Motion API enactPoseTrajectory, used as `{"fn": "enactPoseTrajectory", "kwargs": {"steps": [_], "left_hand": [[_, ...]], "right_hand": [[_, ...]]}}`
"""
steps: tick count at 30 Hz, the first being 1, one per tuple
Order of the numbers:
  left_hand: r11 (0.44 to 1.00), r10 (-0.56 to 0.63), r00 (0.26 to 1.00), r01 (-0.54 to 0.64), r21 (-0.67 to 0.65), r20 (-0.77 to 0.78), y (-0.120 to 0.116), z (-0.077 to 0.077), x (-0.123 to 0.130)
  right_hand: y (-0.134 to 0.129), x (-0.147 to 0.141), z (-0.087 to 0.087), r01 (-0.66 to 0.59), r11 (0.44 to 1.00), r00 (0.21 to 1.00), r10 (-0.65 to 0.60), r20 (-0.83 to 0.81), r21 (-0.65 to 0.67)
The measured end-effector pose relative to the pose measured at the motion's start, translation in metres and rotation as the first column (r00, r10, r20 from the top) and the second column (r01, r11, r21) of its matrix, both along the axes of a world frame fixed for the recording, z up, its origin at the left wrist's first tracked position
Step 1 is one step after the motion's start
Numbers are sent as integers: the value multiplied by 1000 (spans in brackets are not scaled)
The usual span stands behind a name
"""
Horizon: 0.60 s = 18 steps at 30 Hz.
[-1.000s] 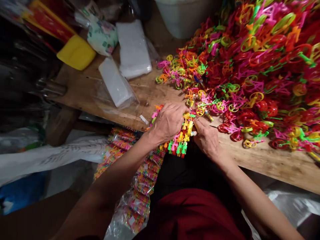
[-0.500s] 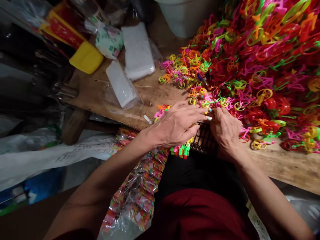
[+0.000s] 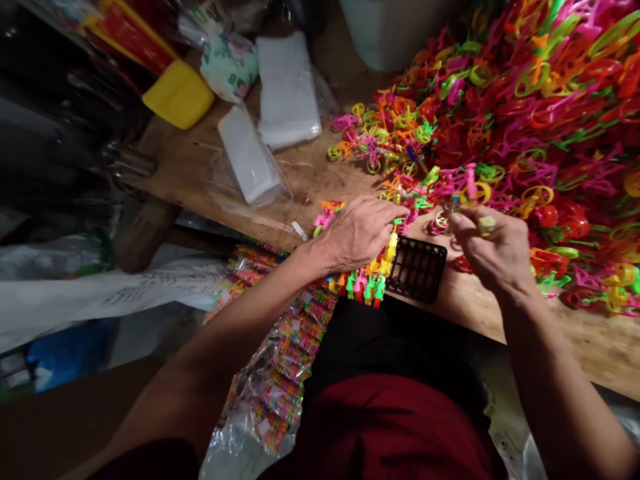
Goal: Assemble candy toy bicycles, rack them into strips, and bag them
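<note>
My left hand point(image 3: 357, 230) is over the left part of a black plastic grid tray point(image 3: 418, 268), its fingertips pinched at a small green toy piece point(image 3: 399, 221). Rows of small coloured toys point(image 3: 367, 283) stand in the tray under and beside that hand. To the right of the tray, my right hand point(image 3: 493, 247) is closed on a small toy with a yellow wheel point(image 3: 475, 193), at the edge of the pile. A large heap of bright plastic toy pieces point(image 3: 560, 147) covers the bench's right side.
On the wooden bench point(image 3: 185, 167) lie two stacks of clear bags point(image 3: 247, 157) point(image 3: 289, 93). Behind them are a flowered bundle point(image 3: 230, 67), a yellow scoop point(image 3: 179, 95) and a pale bucket point(image 3: 387, 30). Strips of packed toys point(image 3: 290, 360) hang below the front edge.
My right hand has moved right, away from my left hand, and now holds a toy with a yellow wheel. More of the black tray shows. The whole view has shifted slightly.
</note>
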<state>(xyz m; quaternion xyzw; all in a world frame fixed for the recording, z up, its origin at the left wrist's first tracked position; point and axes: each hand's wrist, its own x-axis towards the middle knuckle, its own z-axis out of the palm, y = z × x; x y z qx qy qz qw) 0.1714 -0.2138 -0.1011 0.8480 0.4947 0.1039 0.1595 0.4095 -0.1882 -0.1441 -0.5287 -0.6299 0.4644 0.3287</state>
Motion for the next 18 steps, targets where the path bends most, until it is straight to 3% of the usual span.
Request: {"fn": "enactPoseTrajectory", "kwargs": {"steps": [4, 7, 9, 11, 15, 18], "left_hand": [[996, 25, 996, -32, -78, -91, 3, 11, 2], [984, -31, 991, 7, -180, -128, 11, 23, 2], [976, -67, 990, 39, -213, -126, 17, 30, 1], [972, -75, 990, 45, -230, -122, 21, 32, 1], [973, 1, 991, -32, -228, -132, 19, 24, -1], [992, 13, 989, -31, -123, -144, 13, 12, -4]], "right_hand": [[-15, -9, 5, 89, 983, 996, -89, -12, 158], [-34, -11, -5, 100, 974, 995, -103, 1, 205], [-43, -7, -16, 31, 974, 985, -68, 160, 225], [-48, -3, -27, 0, 975, 922, -86, 377, 222], [-50, -4, -29, 69, 966, 762, -213, 611, 251], [-51, -11, -20, 88, 955, 761, -248, 600, 283]]}}
